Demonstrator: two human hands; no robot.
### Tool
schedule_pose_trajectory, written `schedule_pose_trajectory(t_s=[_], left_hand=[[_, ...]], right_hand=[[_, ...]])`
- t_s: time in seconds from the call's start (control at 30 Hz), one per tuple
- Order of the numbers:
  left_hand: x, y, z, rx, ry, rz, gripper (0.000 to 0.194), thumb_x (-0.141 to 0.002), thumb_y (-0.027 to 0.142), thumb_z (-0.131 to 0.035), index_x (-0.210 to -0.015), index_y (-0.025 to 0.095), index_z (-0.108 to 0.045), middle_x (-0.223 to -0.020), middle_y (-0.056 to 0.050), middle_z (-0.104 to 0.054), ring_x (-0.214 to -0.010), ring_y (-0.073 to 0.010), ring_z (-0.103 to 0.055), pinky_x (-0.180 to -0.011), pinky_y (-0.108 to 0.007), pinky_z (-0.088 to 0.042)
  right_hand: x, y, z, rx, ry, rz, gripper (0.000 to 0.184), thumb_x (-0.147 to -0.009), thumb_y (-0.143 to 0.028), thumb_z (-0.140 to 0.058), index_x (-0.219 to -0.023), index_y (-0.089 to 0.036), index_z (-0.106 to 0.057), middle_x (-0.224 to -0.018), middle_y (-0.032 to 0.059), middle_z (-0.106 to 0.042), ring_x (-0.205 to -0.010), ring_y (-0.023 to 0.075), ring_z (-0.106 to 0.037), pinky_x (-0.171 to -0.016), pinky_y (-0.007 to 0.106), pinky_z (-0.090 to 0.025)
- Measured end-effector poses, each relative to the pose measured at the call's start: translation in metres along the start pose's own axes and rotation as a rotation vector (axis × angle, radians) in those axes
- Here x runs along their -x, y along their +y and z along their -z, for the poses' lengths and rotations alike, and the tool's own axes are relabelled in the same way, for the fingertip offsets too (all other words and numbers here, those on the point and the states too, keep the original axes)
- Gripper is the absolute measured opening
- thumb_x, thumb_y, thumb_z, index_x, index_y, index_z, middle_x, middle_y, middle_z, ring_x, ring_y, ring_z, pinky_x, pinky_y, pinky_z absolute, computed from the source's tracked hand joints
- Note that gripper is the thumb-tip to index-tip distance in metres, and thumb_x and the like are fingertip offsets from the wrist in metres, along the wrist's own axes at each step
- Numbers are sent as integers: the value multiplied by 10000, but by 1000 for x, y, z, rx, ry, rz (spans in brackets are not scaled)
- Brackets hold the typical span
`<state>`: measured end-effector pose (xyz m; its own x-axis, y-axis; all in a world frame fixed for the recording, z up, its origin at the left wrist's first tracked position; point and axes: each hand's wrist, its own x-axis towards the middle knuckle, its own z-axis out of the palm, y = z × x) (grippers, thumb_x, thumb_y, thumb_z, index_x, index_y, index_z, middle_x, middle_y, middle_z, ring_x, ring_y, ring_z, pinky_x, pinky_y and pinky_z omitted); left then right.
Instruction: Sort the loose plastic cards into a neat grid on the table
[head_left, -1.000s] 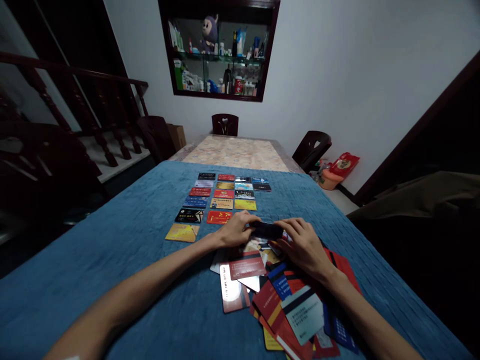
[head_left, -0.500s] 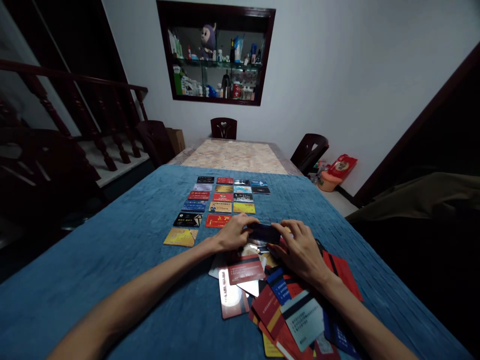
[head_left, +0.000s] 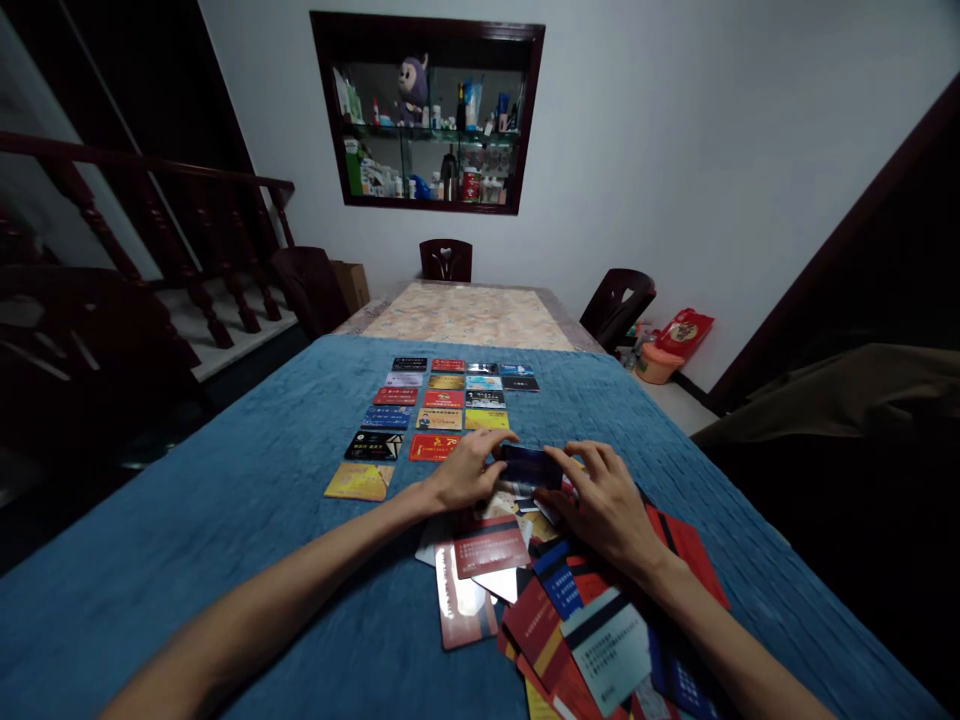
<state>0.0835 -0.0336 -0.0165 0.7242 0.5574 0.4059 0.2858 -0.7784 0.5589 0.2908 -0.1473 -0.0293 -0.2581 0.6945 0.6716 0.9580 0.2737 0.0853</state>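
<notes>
Between my two hands is a dark card [head_left: 527, 466], held by its short ends just above a loose pile. My left hand [head_left: 472, 470] pinches its left end with thumb and fingers. At the other end my right hand [head_left: 604, 500] grips it the same way. Under and in front of the hands lie overlapping cards, among them a red-brown card [head_left: 491, 547], a pale green card [head_left: 609, 645] and a blue card [head_left: 557, 580]. Beyond, other cards lie face up in columns; a gold card [head_left: 360, 481] is nearest on the left, and a red card [head_left: 431, 447] is partly behind my left hand.
A blue cloth [head_left: 247, 510] covers the near part of the table, with a patterned tabletop [head_left: 465, 315] beyond it. Dark wooden chairs [head_left: 619, 305] stand around the far end. A dark brown cloth [head_left: 840, 400] hangs at the right.
The dark card has tilted slightly, showing more of its face, while both hands keep their hold. The view has shifted slightly; the laid-out cards and pile look unchanged.
</notes>
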Motion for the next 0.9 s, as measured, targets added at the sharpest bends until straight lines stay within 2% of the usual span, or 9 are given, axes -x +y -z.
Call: schedule_pose_trajectory(t_s=[0.2, 0.37, 0.63, 0.9], left_hand=[[2, 1, -2, -48, -9, -61, 415, -803, 64, -577, -1206, 162, -557, -1133, -95, -627, -1068, -231, -572, -968, -391, -475], [3, 4, 1, -110, -18, -140, 448, -815, 106, -598, -1251, 172, -519, -1170, -107, -610, -1112, -253, -545, -995, -424, -458], [6, 1, -3, -250, 16, -237, 539, -833, 172, -601, -1347, 165, -439, -1273, -155, -494, -1183, -286, -492, -1002, -461, -468], [0, 1, 0, -432, -8, -316, 538, -850, 225, -620, -1345, 138, -429, -1261, -172, -541, -1156, -307, -517, -988, -491, -460]], right_hand=[[0, 2, 1, -29, 3, -14, 421, -922, -376, -587, -1307, -207, -578, -1158, 146, -591, -1089, 304, -486, -862, 442, -468], [-1, 4, 4, -30, 0, -12, 435, -917, -395, -599, -1291, -174, -588, -1149, 155, -594, -1080, 301, -480, -874, 438, -466], [-1, 7, 5, -46, -15, -28, 439, -924, -380, -573, -1318, -186, -570, -1163, 147, -583, -1085, 298, -481, -865, 432, -481], [-1, 17, 2, -121, -68, -26, 451, -903, -317, -568, -1341, -216, -536, -1170, 127, -580, -1078, 293, -490, -860, 442, -495]])
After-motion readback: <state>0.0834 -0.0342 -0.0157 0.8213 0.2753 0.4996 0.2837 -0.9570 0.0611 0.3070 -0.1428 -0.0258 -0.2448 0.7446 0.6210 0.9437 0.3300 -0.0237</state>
